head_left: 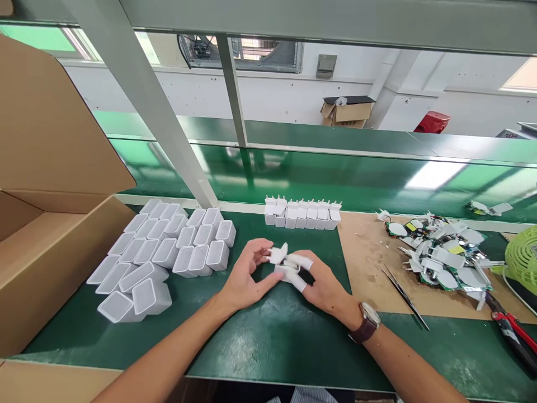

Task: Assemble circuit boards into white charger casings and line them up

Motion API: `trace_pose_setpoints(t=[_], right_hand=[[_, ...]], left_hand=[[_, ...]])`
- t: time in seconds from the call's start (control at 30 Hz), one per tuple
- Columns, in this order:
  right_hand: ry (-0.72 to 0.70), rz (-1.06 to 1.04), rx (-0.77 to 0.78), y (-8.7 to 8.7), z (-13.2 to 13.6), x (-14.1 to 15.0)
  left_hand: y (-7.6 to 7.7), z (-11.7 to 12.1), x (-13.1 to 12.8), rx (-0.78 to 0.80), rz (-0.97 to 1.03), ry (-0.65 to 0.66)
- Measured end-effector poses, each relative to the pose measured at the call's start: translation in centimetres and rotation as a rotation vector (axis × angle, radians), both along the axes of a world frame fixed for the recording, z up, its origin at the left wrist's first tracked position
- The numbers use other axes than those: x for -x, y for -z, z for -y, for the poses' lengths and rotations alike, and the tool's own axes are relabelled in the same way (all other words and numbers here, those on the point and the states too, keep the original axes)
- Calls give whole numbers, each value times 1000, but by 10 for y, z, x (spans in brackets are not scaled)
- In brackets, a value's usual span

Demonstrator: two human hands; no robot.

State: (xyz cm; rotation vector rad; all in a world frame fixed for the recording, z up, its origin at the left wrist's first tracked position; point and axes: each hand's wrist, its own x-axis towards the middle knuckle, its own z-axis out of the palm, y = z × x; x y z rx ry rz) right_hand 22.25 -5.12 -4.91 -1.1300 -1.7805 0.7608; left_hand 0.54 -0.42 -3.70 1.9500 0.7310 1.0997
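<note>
Near the middle of the green bench, both hands are closed on a small white plastic part [277, 255], with a flap-like piece sticking up. My left hand [250, 277] pinches its left side between thumb and fingers. White finger covers are on the fingers of my right hand [316, 280], which grips the part from the right. Exactly how its pieces fit together is hidden by the fingers. Beyond the hands stands a row of white plastic units [302, 214] with small prongs on top. To the left are many open white plastic cups [157, 252], packed in rows.
An open cardboard box [71, 263] stands at the left. On a brown board [364, 268] at the right lie a heap of white parts with circuit boards [444, 252] and tweezers [405, 296]. Red-handled pliers [514, 333] and a green fan [522, 257] are at the far right.
</note>
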Motion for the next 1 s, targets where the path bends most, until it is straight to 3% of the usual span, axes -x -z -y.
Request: trace_pose_setpoints(t=[0.07, 0.17, 0.27, 0.6, 0.83, 0.9, 1.0], right_hand=[[31, -265, 236, 0, -2, 2], [-45, -587, 576, -3, -3, 7], [-71, -735, 689, -7, -2, 11], [19, -667, 621, -6, -3, 10], [268, -146, 132, 8, 4, 6], [186, -61, 105, 7, 5, 6], [-39, -12, 185, 2, 3, 5]], left_hand=[[0, 3, -3, -96, -39, -24], [0, 8, -9, -275, -99, -92], [0, 10, -13, -344, -104, -114], [3, 9, -8, -310, -113, -84], [1, 5, -2, -246, -216, -9], [0, 3, -2, -293, -218, 43], [-4, 5, -4, -347, -226, 117]])
